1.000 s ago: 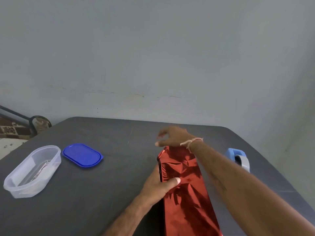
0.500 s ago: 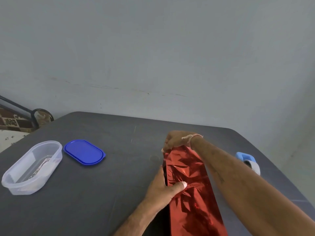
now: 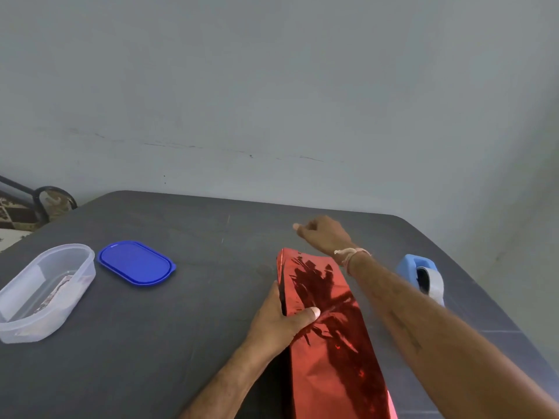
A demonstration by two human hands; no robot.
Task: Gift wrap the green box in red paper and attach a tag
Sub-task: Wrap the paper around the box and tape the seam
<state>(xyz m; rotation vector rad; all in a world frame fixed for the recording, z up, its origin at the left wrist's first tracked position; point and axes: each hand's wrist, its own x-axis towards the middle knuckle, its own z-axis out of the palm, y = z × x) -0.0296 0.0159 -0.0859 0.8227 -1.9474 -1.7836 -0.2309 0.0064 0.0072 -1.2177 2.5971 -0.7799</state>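
Far L on dark table [image 3: 181, 343]: clear plastic tub [image 3: 45, 291], open, w/ sth flat & patterned inside, too blurred to read. Just R of it, apart: blue lid [image 3: 136, 263] lying flat, tiny raised mark near its far-L rim, too small to read.

Centre: box [image 3: 329, 328] lying on table, fully covered in shiny red paper [image 3: 338, 373], crinkled on top. Long axis near-to-far, far end leaning a bit L; near end cut off by bottom edge.

L hand [image 3: 281, 322] clamped on box's L side about mid-length, thumb across top of paper, fingers down L face.

R hand [image 3: 323, 234] raised just past box's far end, off the paper, fingers curled under; can't tell if pinching anything. Pale thread [image 3: 351, 254] tied round that wrist.

R of forearm: blue tape dispenser [image 3: 420, 275] on table, near box but apart, no legible label.
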